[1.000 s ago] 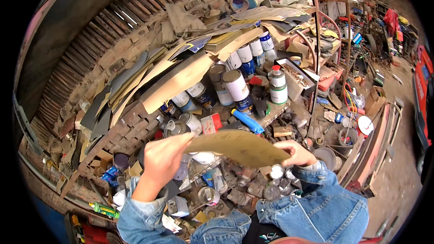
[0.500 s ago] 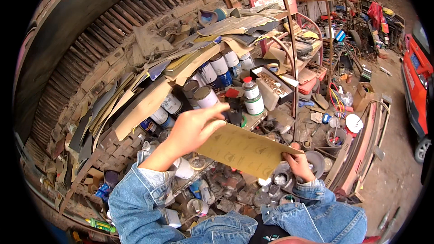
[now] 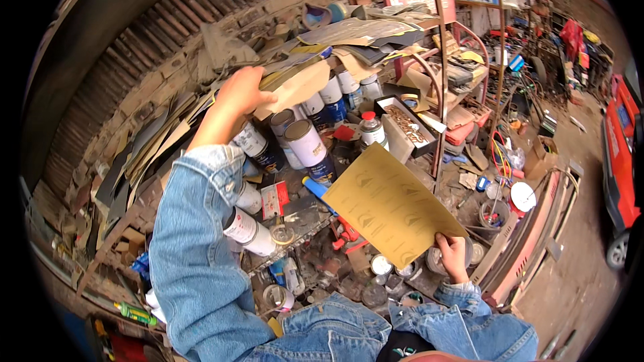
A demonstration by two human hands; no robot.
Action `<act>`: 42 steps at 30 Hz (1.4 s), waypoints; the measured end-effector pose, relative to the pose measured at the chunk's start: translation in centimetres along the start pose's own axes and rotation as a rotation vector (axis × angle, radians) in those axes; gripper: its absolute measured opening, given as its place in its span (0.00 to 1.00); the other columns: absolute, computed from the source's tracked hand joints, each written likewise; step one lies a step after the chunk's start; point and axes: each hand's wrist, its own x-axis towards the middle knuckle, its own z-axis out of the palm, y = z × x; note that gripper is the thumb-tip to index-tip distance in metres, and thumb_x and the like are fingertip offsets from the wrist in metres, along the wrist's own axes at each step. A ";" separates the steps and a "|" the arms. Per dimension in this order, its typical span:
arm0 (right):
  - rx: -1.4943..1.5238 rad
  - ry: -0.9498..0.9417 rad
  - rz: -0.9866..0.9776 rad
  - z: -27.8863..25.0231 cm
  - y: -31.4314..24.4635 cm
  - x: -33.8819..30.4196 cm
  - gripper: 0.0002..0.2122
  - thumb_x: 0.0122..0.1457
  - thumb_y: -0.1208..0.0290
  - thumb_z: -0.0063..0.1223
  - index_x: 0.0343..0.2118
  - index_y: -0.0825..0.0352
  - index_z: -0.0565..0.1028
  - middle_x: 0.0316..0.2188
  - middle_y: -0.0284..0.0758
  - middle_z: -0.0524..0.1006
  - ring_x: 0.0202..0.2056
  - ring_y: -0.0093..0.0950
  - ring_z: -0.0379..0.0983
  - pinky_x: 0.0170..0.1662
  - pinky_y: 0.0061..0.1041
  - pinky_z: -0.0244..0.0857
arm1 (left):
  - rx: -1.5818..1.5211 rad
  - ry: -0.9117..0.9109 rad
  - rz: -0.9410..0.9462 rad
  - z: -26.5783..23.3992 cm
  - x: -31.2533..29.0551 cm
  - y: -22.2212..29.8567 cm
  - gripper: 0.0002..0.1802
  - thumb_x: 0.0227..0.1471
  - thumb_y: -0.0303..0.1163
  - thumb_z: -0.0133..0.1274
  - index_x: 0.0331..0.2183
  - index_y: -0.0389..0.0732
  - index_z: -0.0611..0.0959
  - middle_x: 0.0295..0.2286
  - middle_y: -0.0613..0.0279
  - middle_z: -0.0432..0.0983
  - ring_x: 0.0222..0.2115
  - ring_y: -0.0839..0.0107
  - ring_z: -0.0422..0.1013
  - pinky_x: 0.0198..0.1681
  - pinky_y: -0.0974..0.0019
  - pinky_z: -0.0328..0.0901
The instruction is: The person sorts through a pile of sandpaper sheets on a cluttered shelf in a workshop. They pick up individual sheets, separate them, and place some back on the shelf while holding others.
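Note:
A tan-backed sheet of sandpaper (image 3: 392, 204) with dark printed marks hangs out over the cluttered lower shelf. My right hand (image 3: 453, 255) pinches it at its near right corner, thumb on top. My left hand (image 3: 240, 97) is up at the upper shelf, its fingers curled over the front edge of a pile of loose sandpaper sheets (image 3: 295, 84). What lies under those fingers is partly hidden. Below this pile stand paint cans (image 3: 305, 144), and a red-capped tin (image 3: 371, 127) is just beyond the held sheet.
An open box of small brass-coloured pieces (image 3: 404, 123) sits right of the red-capped tin. White cans (image 3: 251, 231) and a red-and-white box (image 3: 274, 199) stand on the lower shelf. A metal post (image 3: 443, 80) rises at the shelf's right end. A red vehicle (image 3: 620, 151) is at far right.
My left hand has let go of the held sheet and moved up and left to the pile on the shelf. The sheet in my right hand has swung to face me more fully.

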 end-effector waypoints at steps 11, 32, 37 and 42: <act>0.007 0.014 0.040 -0.9 0.2 0.8 0.08 0.61 0.75 0.49 0.40 0.73 0.75 0.31 0.29 0.76 0.31 0.19 0.72 0.34 0.21 0.69 | -0.170 -0.165 0.005 -1.0 3.3 -3.0 0.27 0.31 0.43 0.69 0.35 0.38 0.84 0.33 0.50 0.80 0.34 0.58 0.75 0.38 0.62 0.67; -0.007 -0.044 0.070 2.8 0.1 1.1 0.08 0.61 0.76 0.48 0.40 0.74 0.74 0.30 0.28 0.75 0.29 0.17 0.70 0.33 0.19 0.67 | -0.114 0.272 -0.261 -3.4 5.0 -5.2 0.16 0.46 0.44 0.59 0.33 0.44 0.86 0.31 0.51 0.79 0.35 0.55 0.75 0.40 0.56 0.68; 0.007 0.024 0.058 3.7 -0.1 1.2 0.07 0.59 0.76 0.50 0.35 0.74 0.75 0.26 0.28 0.75 0.25 0.17 0.70 0.30 0.19 0.66 | -0.114 0.286 -0.203 -3.2 5.3 -5.8 0.17 0.46 0.43 0.59 0.32 0.40 0.85 0.28 0.49 0.79 0.31 0.57 0.76 0.37 0.59 0.68; 0.002 0.040 0.061 3.6 0.4 1.1 0.07 0.59 0.75 0.50 0.34 0.75 0.75 0.26 0.28 0.75 0.25 0.17 0.69 0.29 0.19 0.65 | -0.127 0.291 -0.211 -3.5 5.2 -5.5 0.18 0.46 0.43 0.60 0.30 0.37 0.85 0.26 0.48 0.79 0.29 0.58 0.76 0.35 0.60 0.67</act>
